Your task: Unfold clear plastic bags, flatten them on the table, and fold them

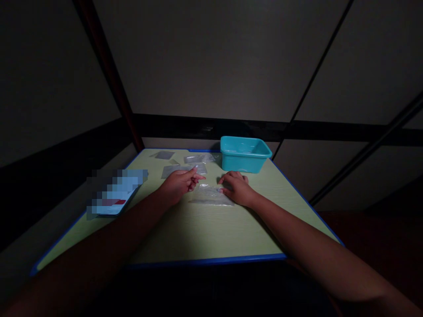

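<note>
Because the clear plastic bag [211, 201] on the worktop [198, 233] before me looks light, limp and slippery, I'd pinch its edge, my right hand [236, 188] by it and left hand [180, 182] apart, fingers loosely parted on both.

The long, smooth left forearm [132, 231] and the matching right forearm [297, 246] are bare along their visible length, tapering toward the wrists. The left hand [176, 185] and right hand [239, 188] are bare too, with slender fingers.
</note>
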The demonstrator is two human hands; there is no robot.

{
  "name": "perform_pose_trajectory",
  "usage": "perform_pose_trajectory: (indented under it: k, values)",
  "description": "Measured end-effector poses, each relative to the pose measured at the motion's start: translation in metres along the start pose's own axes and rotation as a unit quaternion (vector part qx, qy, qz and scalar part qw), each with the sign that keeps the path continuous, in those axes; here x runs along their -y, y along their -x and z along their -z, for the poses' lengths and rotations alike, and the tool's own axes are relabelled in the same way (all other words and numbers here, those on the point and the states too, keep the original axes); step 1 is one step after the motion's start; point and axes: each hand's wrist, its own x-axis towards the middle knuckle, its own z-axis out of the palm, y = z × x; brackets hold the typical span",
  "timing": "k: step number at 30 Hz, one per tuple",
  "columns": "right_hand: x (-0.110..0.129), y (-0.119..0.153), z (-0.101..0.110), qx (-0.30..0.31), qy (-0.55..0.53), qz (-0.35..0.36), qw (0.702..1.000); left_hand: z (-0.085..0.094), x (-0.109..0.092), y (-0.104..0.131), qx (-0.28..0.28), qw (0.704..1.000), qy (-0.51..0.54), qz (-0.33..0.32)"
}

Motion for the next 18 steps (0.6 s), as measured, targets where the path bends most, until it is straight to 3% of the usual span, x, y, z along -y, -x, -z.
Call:
perform_pose_trajectory:
  k: [5,7,11,12,14,16,18]
  values:
    - [0.000,0.000,0.000,0.002,0.001,0.002,1.000,0.000,0.003,0.000,0.027,1.000,-0.006,0.004]
    - [0.000,0.000,0.001,0.003,0.001,0.000,1.000,0.000,0.002,0.004,0.062,0.998,-0.017,-0.003]
    - [0.001,-0.001,0.001,0.001,0.002,0.001,1.000,0.001,-0.005,0.014,0.261,0.965,-0.018,-0.019]
    - [0.000,-0.001,0.000,0.001,0.003,0.001,1.000,0.003,-0.007,0.015,0.290,0.956,-0.017,-0.034]
    - [0.000,-0.001,0.000,0.002,0.004,0.001,1.000,0.006,-0.010,0.013,0.270,0.957,-0.050,-0.091]
    - [-0.001,-0.001,0.000,0.004,0.003,0.000,1.000,0.010,-0.010,0.007,0.179,0.962,-0.134,-0.158]
    - [-0.001,-0.001,0.000,0.003,0.002,0.002,1.000,0.014,-0.007,-0.002,0.103,0.951,-0.235,-0.175]
